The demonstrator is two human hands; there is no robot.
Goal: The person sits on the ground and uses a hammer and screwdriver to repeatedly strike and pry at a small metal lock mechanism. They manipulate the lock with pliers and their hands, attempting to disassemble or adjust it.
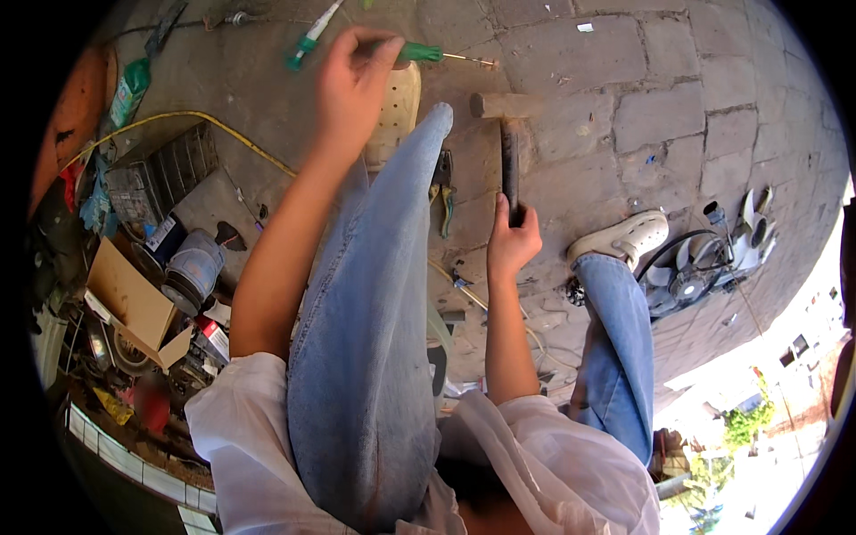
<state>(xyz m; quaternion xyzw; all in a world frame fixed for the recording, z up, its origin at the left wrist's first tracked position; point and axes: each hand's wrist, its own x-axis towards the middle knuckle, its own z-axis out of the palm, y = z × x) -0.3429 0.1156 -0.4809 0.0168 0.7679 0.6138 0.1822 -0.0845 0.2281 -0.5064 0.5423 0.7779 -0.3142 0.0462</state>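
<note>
Hammer (509, 152): held by the right hand (512, 239), whose fingers are wrapped tight around the lower end of the dark handle. The handle runs up the frame away from the person; the wooden-coloured head lies crosswise at the top, low over the stone-paved floor (678, 98).

Screwdriver (426, 53): green handle, thin metal shaft pointing right. The left hand (352, 76) is closed on the handle, thumb and fingers pinching it, above the paving near the toe of the cream perforated shoe (397, 111).

Surroundings: a second green-and-white screwdriver (310, 37) lies on the floor just left of the left hand. Green-handled pliers (445, 207) lie on the paving between the raised knee and the hammer handle. A black radiator fan (687, 272) rests beside the other white shoe (624, 236). A yellow hose (223, 129), a wire crate (160, 174) and a cardboard box (134, 299) sit at the left.
</note>
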